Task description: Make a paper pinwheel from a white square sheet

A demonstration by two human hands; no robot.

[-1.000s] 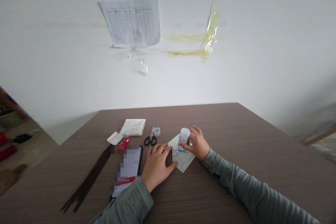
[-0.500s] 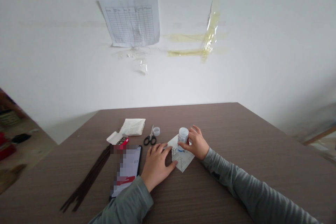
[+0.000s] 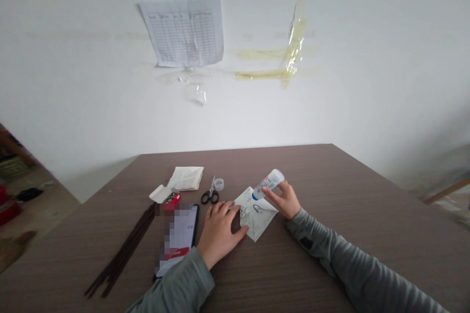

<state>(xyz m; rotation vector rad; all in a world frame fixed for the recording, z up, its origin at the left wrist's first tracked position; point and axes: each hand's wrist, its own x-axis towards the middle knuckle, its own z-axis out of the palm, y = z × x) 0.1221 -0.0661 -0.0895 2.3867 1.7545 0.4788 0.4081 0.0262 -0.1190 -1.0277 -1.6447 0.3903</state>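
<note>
A folded printed paper [image 3: 257, 219] lies on the brown table [image 3: 330, 234]. My left hand [image 3: 219, 231] rests flat on the paper's left part, fingers spread. My right hand [image 3: 283, 200] grips a small white glue bottle [image 3: 269, 183] with a blue tip, tilted so the tip points down and left onto the paper's upper edge. Its clear cap [image 3: 219, 184] stands apart on the table, behind my left hand.
Black-handled scissors [image 3: 210, 193] lie behind my left hand. A phone [image 3: 178, 239] lies left of it, with a red-and-white small box [image 3: 166, 194], folded paper [image 3: 186, 177] and several dark thin sticks [image 3: 123, 254] further left. A printed sheet [image 3: 183, 31] hangs on the wall.
My right hand has tipped the glue bottle from upright to slanted, base swung up and right, tip now on the paper. My left hand has stayed put.
</note>
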